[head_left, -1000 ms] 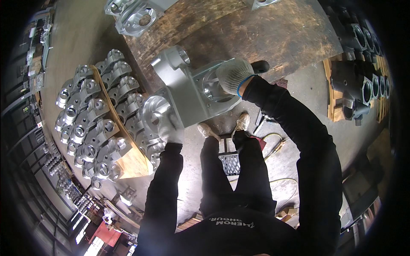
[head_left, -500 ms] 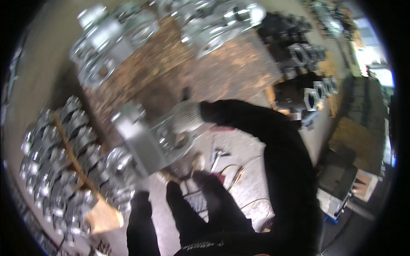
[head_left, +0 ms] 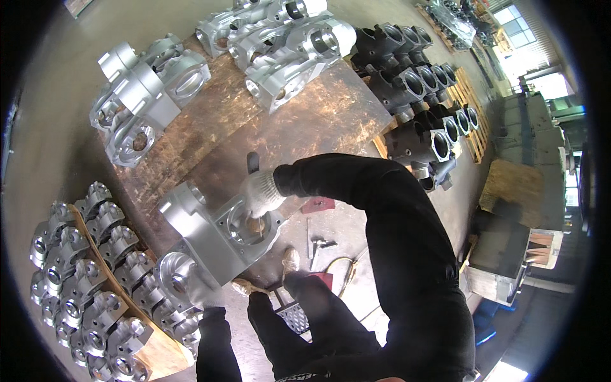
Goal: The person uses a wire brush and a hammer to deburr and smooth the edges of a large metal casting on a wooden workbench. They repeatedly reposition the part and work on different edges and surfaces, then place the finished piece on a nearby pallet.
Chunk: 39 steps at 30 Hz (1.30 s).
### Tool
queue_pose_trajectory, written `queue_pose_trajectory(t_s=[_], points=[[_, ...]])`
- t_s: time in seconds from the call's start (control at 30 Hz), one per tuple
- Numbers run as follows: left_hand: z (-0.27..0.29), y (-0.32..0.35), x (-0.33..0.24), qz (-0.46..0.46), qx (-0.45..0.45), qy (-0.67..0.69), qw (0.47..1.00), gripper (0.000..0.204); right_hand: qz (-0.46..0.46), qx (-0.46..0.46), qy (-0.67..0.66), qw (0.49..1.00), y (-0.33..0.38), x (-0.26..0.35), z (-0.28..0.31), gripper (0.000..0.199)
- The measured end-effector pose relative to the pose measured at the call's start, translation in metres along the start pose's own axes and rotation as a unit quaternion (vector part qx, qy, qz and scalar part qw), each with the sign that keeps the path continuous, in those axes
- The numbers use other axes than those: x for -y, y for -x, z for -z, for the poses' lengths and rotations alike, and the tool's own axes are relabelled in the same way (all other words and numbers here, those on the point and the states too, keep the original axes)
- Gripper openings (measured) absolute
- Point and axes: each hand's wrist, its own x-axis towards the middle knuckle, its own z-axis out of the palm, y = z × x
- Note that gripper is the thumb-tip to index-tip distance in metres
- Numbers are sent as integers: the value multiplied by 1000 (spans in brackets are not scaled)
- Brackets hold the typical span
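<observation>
A large machined aluminium housing point(head_left: 210, 239) rests on the near edge of a brown wooden board point(head_left: 299, 127). My right hand point(head_left: 259, 194), in a white knit glove, grips the rim of the housing's round bore. My left hand point(head_left: 202, 294), gloved too, holds the housing's lower left end by its round flange. Black sleeves cover both my arms.
More silver housings point(head_left: 149, 86) lie at the board's far end. Rows of smaller silver castings point(head_left: 95, 280) fill a pallet at left. Black castings point(head_left: 423, 108) stand in rows at right. Tools point(head_left: 318, 245) and a hose lie on the floor by my feet.
The view has swung and steadied. The housing has come down onto the board's near edge, with both my hands still on it.
</observation>
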Motion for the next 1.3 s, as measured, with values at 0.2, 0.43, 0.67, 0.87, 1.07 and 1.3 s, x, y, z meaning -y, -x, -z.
queue_pose_trajectory(t_s=[0.2,0.43,0.67,0.87,1.07,1.3], points=[[3,-1,-6,-43,-50,2,998,40,-131,-10,1,991,-24,19,-4,13],[5,-4,-10,-34,-45,81,995,48,22,10,32,999,26,2,9,6],[5,-1,-7,-32,-35,-11,999,46,-95,6,-3,995,-25,-4,-5,11],[4,-2,-6,-56,-71,-6,996,43,-121,12,3,993,-6,22,8,11],[1,2,-11,-36,-102,19,994,43,-149,45,26,987,13,16,13,14],[-16,0,-7,-70,-68,-17,995,50,-74,-6,-12,997,-14,12,-10,10]])
